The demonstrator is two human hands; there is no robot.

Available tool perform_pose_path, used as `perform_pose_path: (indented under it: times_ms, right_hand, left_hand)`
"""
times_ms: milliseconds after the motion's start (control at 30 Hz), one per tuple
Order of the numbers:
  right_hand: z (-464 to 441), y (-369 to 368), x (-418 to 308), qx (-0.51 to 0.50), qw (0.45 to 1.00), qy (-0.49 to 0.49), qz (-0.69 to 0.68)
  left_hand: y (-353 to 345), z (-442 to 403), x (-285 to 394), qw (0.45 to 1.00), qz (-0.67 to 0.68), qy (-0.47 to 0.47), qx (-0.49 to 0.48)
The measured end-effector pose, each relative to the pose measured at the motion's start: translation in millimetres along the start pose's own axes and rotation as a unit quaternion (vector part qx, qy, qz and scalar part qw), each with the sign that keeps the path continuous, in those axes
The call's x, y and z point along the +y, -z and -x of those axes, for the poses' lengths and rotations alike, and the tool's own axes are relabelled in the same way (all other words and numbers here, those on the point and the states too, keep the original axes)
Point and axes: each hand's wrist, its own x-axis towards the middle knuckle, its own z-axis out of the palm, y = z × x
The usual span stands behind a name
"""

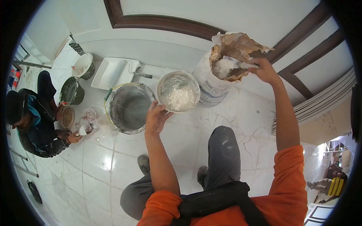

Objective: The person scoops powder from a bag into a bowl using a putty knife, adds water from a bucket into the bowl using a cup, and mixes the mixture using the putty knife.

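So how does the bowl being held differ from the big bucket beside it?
The bowl is smaller and pale-rimmed; the bucket is wider and darker.
The bowl is held up by hand, while the bucket stands on the floor.
The bowl holds a heap of whitish powder; no such heap shows in the bucket.
Both are round and open-topped, with greyish residue inside.

over by the wall, the left hand (155, 118) has a bowl (161, 90) of pale powder (181, 98), and the right hand (267, 71) grips a scraper (241, 64) in the torn sack's (214, 89) mouth; another person (32, 120) bends low nearby.
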Motion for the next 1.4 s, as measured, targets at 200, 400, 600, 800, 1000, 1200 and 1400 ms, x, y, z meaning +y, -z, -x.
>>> perform_pose_path:
  times_ms: [200, 400, 600, 800, 1000, 1200, 1400]
  right_hand:
    - [7, 4, -3, -0.021, 0.991, -0.092, -0.1]
    - [-9, -12, -46, 0.042, 0.976, 0.06, 0.207]
    - [-63, -102, -39, -0.073, 0.919, 0.096, 0.375]
    - [-63, -115, -39, -0.194, 0.962, 0.072, 0.178]
    - [-39, -60, -75, -0.247, 0.967, -0.051, 0.048]
    - [-39, -39, -23, -0.175, 0.981, -0.039, -0.07]
    - [-18, -1, -29, -0.15, 0.985, -0.046, -0.075]
  left_hand:
    - [1, 0, 2, 1.0, 0.001, 0.001, 0.004]
    - [-1, 1, 3, 1.0, 0.03, -0.001, 0.006]
    - [-3, 4, 4, 1.0, 0.016, 0.003, 0.026]
    - [1, 7, 7, 0.999, 0.021, 0.004, 0.025]
    - [-1, 7, 7, 0.999, 0.023, -0.005, 0.031]
    - [-2, 4, 6, 1.0, -0.006, 0.003, 0.025]
    - [-6, 3, 5, 1.0, -0.013, 0.001, 0.016]
